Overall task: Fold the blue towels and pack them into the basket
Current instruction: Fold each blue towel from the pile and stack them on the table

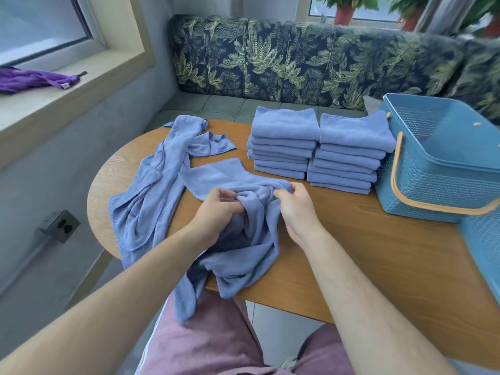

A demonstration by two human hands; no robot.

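While both the left hand (220, 205) and right hand (293, 203) pinch a bunched towel (243, 212), folding seems underway; next, spread it flat on the table (378, 239).

head cam | looks forward-down | close over table (378, 239) | single view
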